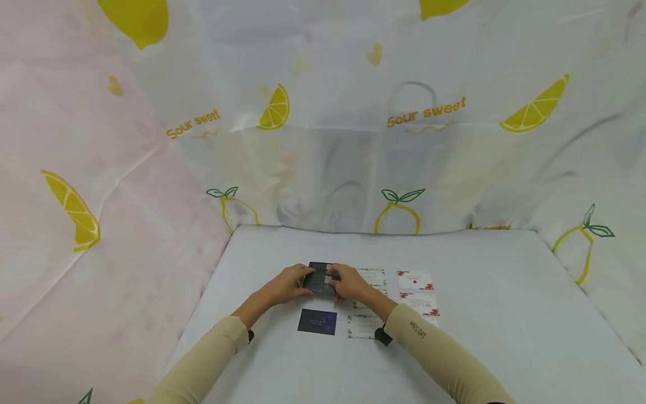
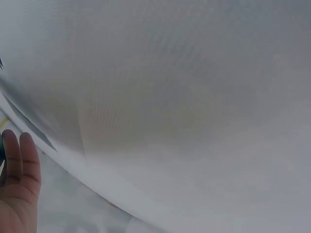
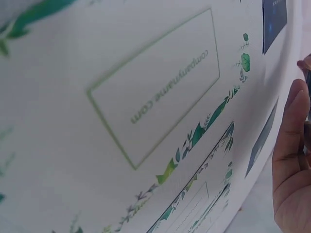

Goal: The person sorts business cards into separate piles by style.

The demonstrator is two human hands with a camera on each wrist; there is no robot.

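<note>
Both hands are at dark grey cards [image 1: 317, 285] with white QR-like squares, near the middle of the table in the head view. My left hand [image 1: 289, 285] pinches their left edge, with fingers at the far corner and thumb at the near one. From the other side, my right hand [image 1: 351, 284] grips the right edge. How many cards are held cannot be told. A dark blue card [image 1: 317, 322] lies flat just in front. In the left wrist view only part of the left hand [image 2: 18, 182] shows, and in the right wrist view part of the right hand [image 3: 291, 165].
Right of the hands, white cards with green leaf borders [image 1: 364, 327] lie in a column, partly behind the right forearm. Farther right is a column of white cards with red flowers [image 1: 415, 280]. A lemon-print cloth [image 1: 323, 151] hangs behind the white table [image 1: 494, 314].
</note>
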